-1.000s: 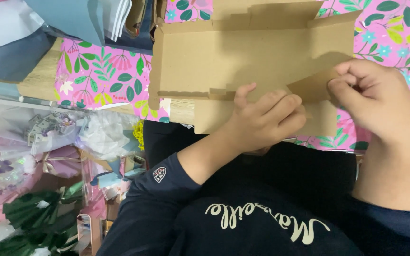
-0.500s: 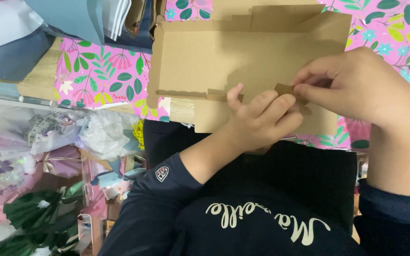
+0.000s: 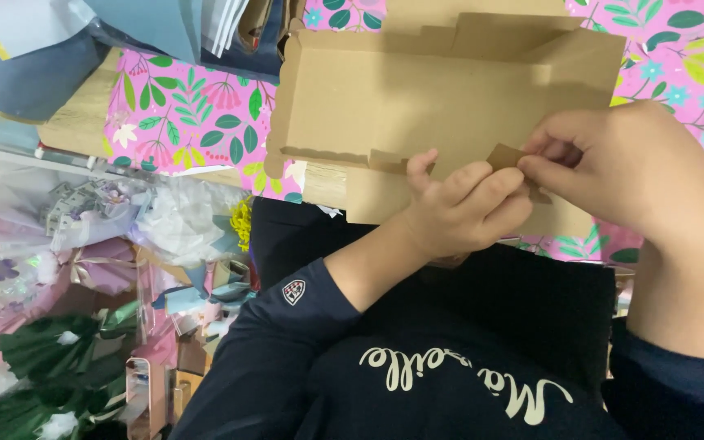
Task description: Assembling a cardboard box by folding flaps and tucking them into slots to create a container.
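A brown cardboard box (image 3: 417,90), partly folded, lies on a pink floral tabletop in front of me. My left hand (image 3: 458,213) rests curled against the box's near wall, thumb up on its edge. My right hand (image 3: 621,167) pinches a small cardboard flap (image 3: 503,155) on that near wall between thumb and fingertips. Both hands meet at the flap. My dark blue sleeves and shirt fill the bottom of the view.
The pink floral table covering (image 3: 181,106) runs under and around the box. Blue and white paper sheets (image 3: 83,41) are stacked at the top left. A pile of wrapped pink, white and green bouquets (image 3: 67,269) sits low on the left.
My right hand has moved left along the box's near wall and now pinches the flap beside my left hand. The left hand has stayed almost still.
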